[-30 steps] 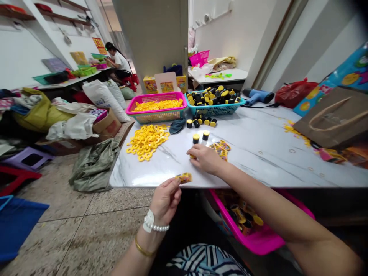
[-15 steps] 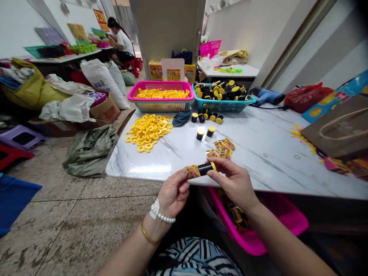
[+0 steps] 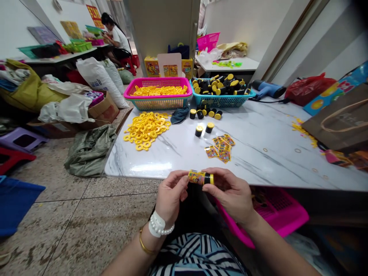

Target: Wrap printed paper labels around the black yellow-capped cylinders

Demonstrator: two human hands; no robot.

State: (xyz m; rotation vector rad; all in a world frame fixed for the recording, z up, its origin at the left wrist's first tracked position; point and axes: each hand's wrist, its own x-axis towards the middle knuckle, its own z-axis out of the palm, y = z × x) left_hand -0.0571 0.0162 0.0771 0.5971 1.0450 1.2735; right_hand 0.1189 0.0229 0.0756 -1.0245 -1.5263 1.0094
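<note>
The left hand [image 3: 172, 191] pinches the printed sleeve [image 3: 196, 177] around a yellow-capped black cylinder [image 3: 207, 179], and the right hand [image 3: 234, 193] grips its capped end, at the marble-patterned table's [image 3: 258, 165] near edge. On the table lie loose printed labels [image 3: 222, 147]; at the table's far edge stand a pink basket [image 3: 158, 96] and a teal basket [image 3: 221, 101].

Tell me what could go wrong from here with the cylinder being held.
The printed sleeve leaves a black band of the held cylinder bare, so it might crease or sit crooked if the left grip and right grip push unevenly.

Held near the table's front edge, the piece could fall off if dropped.

A careless reach might tip the two standing cylinders beyond.
</note>
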